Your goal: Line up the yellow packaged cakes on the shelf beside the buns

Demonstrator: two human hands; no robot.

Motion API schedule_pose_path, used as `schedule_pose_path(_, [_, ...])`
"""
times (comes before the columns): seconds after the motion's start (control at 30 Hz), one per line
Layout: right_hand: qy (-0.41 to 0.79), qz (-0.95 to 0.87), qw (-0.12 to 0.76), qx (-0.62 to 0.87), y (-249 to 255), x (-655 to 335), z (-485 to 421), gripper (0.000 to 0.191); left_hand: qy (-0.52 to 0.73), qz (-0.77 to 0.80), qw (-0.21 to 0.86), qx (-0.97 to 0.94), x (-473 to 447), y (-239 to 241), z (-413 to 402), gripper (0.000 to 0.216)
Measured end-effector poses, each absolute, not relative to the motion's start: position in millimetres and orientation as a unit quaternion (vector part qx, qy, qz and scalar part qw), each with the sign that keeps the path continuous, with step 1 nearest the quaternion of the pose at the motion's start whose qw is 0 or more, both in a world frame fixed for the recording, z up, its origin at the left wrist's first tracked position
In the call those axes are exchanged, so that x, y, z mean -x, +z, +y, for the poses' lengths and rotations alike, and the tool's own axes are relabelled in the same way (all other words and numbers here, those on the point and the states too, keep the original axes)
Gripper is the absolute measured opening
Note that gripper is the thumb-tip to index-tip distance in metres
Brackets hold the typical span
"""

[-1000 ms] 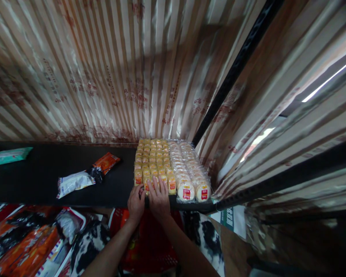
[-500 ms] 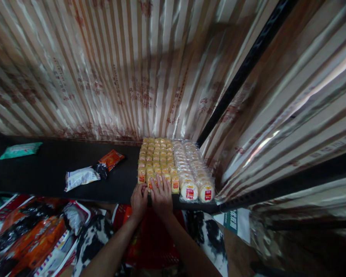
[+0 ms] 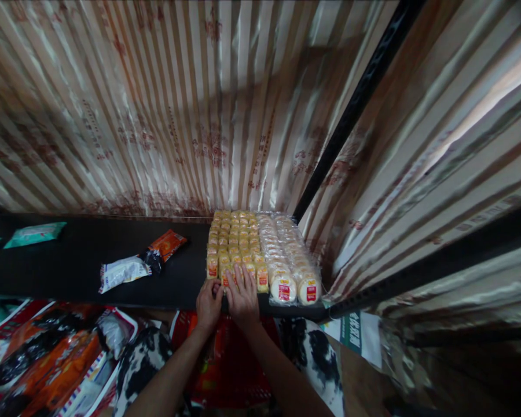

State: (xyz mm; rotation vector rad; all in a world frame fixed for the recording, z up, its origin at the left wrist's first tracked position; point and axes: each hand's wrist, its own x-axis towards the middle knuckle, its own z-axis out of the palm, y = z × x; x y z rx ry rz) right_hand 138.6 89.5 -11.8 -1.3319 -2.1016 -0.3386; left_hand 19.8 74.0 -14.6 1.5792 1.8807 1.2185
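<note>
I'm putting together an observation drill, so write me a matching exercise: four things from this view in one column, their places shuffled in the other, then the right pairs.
Things
1. right hand
2. round white packs
3. orange-and-black packet
4. red container

Places
A. lower than the front edge of the black shelf
B. fingers spread over the front of the yellow packs
C. beside the yellow packs, on their right
D. left of the yellow packs, next to a white packet

Pairs: 1-B, 2-C, 3-D, 4-A

Yellow wrapped packs [image 3: 233, 238], red labels in front, tight rows, on black shelf [image 3: 78, 249]
</note>
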Motion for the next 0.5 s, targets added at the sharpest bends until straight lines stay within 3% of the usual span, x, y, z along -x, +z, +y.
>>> schedule_pose_path(0.5, [-0.138, -0.782, 0.328, 0.511, -14.8, -141.1, 89.6, 0.043, 0.442, 0.664, 0.194, -0.571, -18.8, -16.9, 74.1, 0.016])
